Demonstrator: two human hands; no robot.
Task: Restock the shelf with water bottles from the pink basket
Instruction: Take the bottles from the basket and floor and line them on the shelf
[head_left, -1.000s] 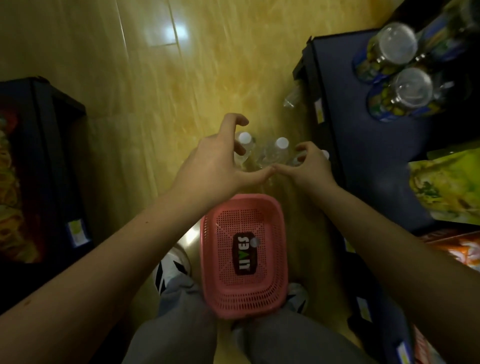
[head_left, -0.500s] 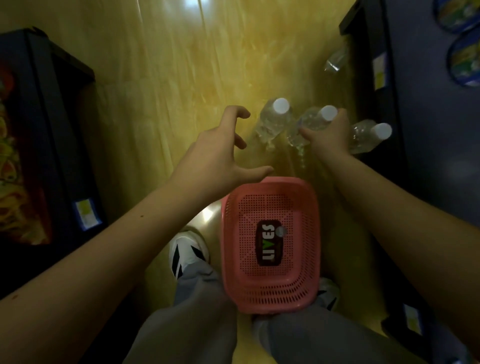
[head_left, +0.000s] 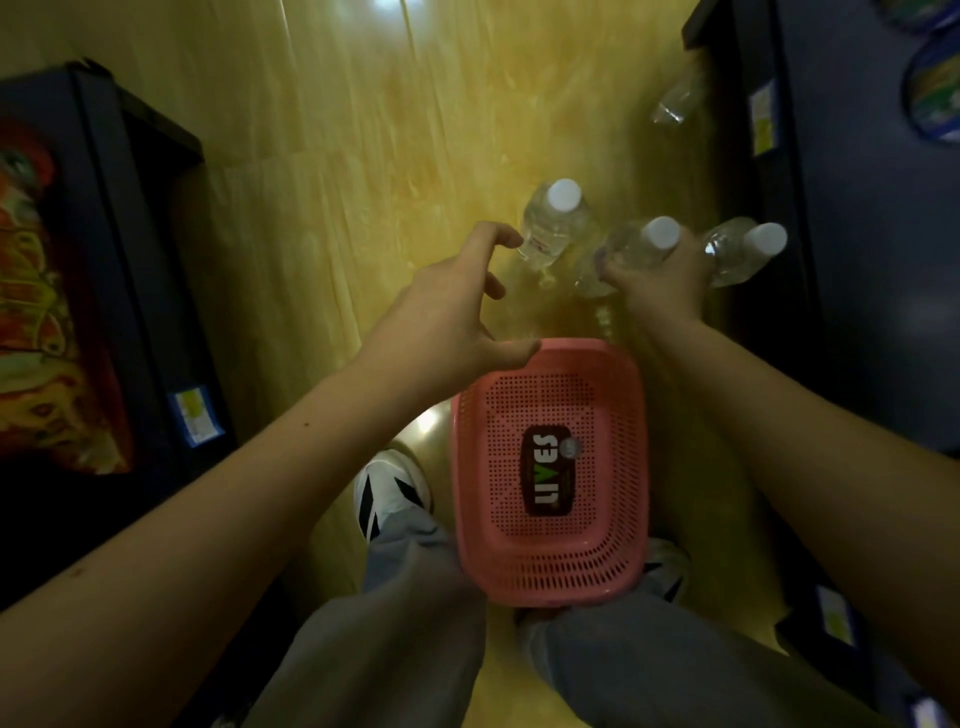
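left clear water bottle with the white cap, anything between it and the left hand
Nothing visible. The left hand hovers open with fingers spread, close beside the left clear plastic water bottle with a white cap, with only bare yellow floor showing in the gap. The pink perforated plastic basket lies nearer the person.

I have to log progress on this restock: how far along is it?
Done: the pink basket looks emptied; only its label shows inside. In hand: the right hand grips the middle bottle, with another bottle beside it; the left hand reaches, fingers curled, toward the left bottle. Left: all three bottles are near the floor, none on the dark shelf.
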